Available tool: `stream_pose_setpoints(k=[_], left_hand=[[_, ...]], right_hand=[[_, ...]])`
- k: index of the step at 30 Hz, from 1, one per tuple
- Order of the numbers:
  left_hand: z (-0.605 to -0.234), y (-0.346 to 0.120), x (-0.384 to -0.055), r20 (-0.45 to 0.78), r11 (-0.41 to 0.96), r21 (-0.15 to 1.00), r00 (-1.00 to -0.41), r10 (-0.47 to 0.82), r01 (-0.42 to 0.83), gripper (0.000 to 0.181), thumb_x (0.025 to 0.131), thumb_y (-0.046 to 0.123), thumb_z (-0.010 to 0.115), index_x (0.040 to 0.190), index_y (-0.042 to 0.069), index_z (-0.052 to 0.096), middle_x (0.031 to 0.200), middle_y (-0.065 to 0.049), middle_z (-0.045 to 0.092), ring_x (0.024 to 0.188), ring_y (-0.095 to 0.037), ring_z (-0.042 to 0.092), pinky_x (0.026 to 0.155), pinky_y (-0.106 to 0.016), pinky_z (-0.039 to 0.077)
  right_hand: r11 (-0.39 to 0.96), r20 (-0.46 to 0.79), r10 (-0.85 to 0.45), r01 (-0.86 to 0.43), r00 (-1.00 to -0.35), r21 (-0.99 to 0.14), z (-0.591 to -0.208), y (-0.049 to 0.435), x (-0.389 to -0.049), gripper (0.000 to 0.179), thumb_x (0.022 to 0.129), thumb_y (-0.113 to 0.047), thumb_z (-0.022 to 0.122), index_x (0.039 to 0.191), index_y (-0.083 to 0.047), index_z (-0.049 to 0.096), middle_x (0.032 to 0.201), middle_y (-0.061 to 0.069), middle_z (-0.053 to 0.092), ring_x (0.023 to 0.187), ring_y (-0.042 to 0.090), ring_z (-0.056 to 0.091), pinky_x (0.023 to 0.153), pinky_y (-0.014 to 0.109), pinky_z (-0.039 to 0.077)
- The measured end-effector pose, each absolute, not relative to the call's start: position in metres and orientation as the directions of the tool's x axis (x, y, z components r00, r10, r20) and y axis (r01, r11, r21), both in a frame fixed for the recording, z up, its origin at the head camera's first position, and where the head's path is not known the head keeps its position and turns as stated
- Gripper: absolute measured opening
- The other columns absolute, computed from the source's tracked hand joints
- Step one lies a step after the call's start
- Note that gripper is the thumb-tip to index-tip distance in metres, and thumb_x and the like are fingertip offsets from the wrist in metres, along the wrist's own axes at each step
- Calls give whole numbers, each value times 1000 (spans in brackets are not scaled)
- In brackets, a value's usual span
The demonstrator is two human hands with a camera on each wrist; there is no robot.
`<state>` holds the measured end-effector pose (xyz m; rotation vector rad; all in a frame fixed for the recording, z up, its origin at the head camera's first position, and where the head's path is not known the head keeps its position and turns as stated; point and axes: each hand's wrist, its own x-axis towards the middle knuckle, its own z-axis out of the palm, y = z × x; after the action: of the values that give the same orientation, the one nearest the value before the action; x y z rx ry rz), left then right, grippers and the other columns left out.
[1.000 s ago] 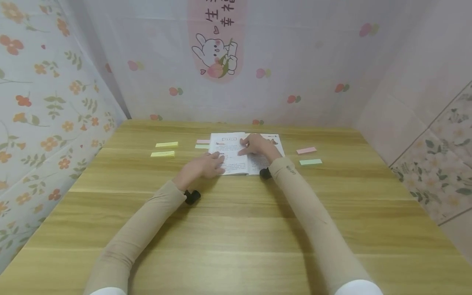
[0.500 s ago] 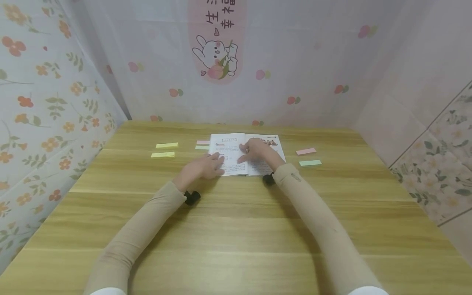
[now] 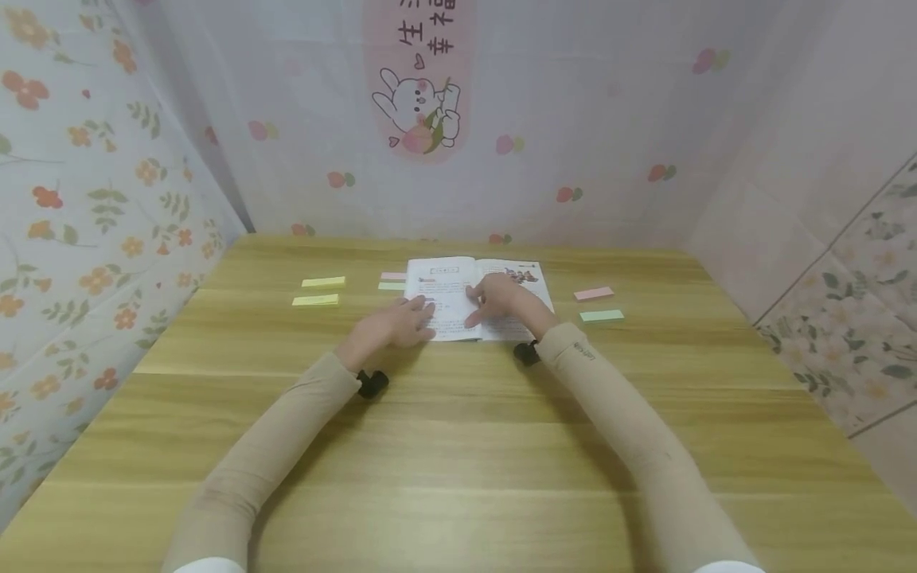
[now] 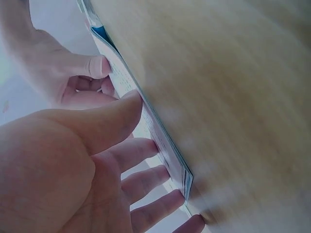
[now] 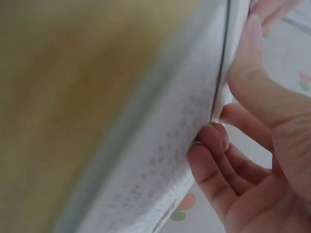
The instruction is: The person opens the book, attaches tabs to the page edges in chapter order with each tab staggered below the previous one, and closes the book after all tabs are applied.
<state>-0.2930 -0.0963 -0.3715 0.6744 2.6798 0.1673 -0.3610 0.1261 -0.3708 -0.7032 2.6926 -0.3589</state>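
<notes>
An open book (image 3: 447, 278) with printed text lies at the far middle of the table. My left hand (image 3: 396, 322) rests on its left page, fingers spread and fairly straight. In the left wrist view, the thumb and fingers (image 4: 146, 177) lie along the page by the book's edge. My right hand (image 3: 501, 296) is over the middle fold, thumb and fingers apart, its wrist crossing the right page. In the right wrist view, bent fingertips (image 5: 199, 150) press at the fold, with the thumb (image 5: 252, 73) on the other page. Part of the right page is hidden under this hand.
Two yellow strips (image 3: 318, 282) lie left of the book. A pink and a green strip (image 3: 392, 286) sit close by its left edge. On the right lie a pink strip (image 3: 594, 294) and a green strip (image 3: 602, 316). A printed curtain (image 3: 609, 119) hangs behind the table.
My right hand has slid a little toward me along the book's fold, and its forearm has swung slightly right. The left hand has stayed in place on the left page.
</notes>
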Motion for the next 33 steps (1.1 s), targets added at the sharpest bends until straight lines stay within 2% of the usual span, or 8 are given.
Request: stream_pose_setpoints(k=[4, 9, 13, 16, 23, 26, 28, 33], left_hand=[[-372, -97, -294, -333, 880, 202, -815, 475, 430, 64, 109, 36, 39, 161, 4, 19, 166, -20, 12, 151, -42, 13, 122, -53, 14], [-373, -98, -292, -334, 879, 210, -814, 475, 427, 64, 109, 36, 39, 160, 4, 20, 166, -20, 12, 151, -42, 13, 122, -54, 14], [-372, -99, -292, -323, 878, 211, -817, 477, 430, 64, 109, 36, 40, 160, 4, 19, 166, -20, 12, 151, -42, 13, 121, -54, 14], [-372, -99, -293, -319, 876, 208, -817, 480, 434, 64, 109, 36, 40, 160, 4, 19, 166, -20, 12, 151, -42, 13, 122, -53, 14], [-372, -98, -293, -319, 875, 208, -815, 484, 438, 64, 109, 36, 39, 160, 4, 20, 166, -20, 13, 151, -42, 14, 122, -53, 14], [-372, -98, -293, -317, 877, 204, -818, 480, 435, 64, 109, 36, 39, 161, 5, 20, 166, -20, 12, 151, -42, 14, 122, -53, 14], [-373, -99, -294, -319, 878, 204, -819, 478, 433, 64, 109, 37, 39, 161, 5, 19, 166, -19, 12, 151, -42, 13, 122, -54, 15], [-373, -98, -295, -325, 878, 207, -816, 478, 431, 65, 109, 38, 40, 161, 6, 18, 167, -18, 11, 151, -42, 12, 122, -54, 15]], right_hand=[[852, -269, -509, -436, -818, -290, -371, 127, -357, 61, 82, -40, 83, 127, -1, 68, 83, 6, 53, 73, 17, 44, 71, 31, 41], [841, -275, -534, -471, -799, -265, -371, 129, -353, 64, 81, -40, 84, 129, -1, 66, 97, 11, 57, 86, 22, 49, 82, 36, 45], [811, -221, -575, -514, -788, -279, -372, 130, -350, 44, 82, -37, 85, 100, 0, 70, 82, 7, 49, 75, 19, 43, 71, 32, 40], [791, -191, -597, -533, -779, -300, -373, 133, -350, 41, 82, -35, 85, 74, -6, 57, 68, 0, 37, 63, 14, 33, 61, 28, 33], [761, -173, -615, -520, -769, -388, -374, 141, -347, 47, 82, -34, 85, 63, -11, 48, 63, -3, 36, 58, 10, 29, 57, 26, 30], [749, -144, -627, -543, -765, -380, -373, 145, -344, 40, 83, -35, 84, 73, -1, 65, 75, 4, 49, 65, 14, 37, 63, 29, 36], [748, -133, -628, -549, -767, -372, -373, 147, -342, 43, 83, -36, 84, 97, 4, 74, 89, 9, 57, 76, 18, 45, 71, 32, 43], [770, -146, -599, -516, -787, -376, -375, 152, -338, 68, 85, -38, 81, 139, -3, 58, 119, 18, 58, 102, 28, 57, 89, 39, 51]])
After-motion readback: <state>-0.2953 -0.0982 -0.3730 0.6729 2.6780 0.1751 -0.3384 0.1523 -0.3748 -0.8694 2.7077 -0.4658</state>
